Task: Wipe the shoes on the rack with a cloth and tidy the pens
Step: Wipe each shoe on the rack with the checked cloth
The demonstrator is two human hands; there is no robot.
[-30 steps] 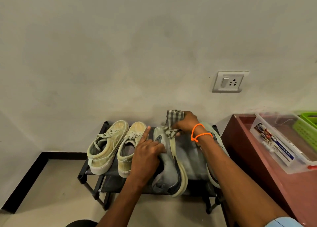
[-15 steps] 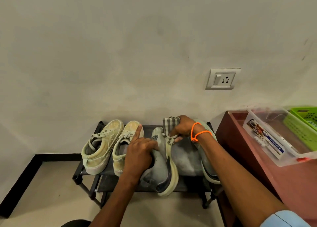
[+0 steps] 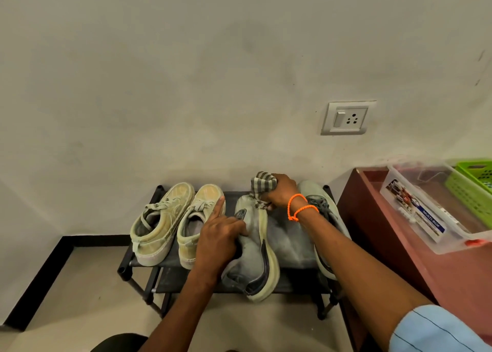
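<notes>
Grey shoe (image 3: 254, 250) tilted on rack (image 3: 149, 265); striped cloth (image 3: 262, 185) apparently at toe.

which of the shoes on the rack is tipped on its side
The grey shoe under the left hand, third from the left. Its pale sole edge faces right, while the two beige shoes and the other grey shoe sit flat.

Orange wristbands (image 3: 299, 207) — pale-blue sleeve (image 3: 436, 330)

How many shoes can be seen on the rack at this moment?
4. Two beige sneakers stand at the left; one grey sneaker is tilted under the left hand; another grey sneaker lies at the right, partly hidden by the forearm.
</notes>
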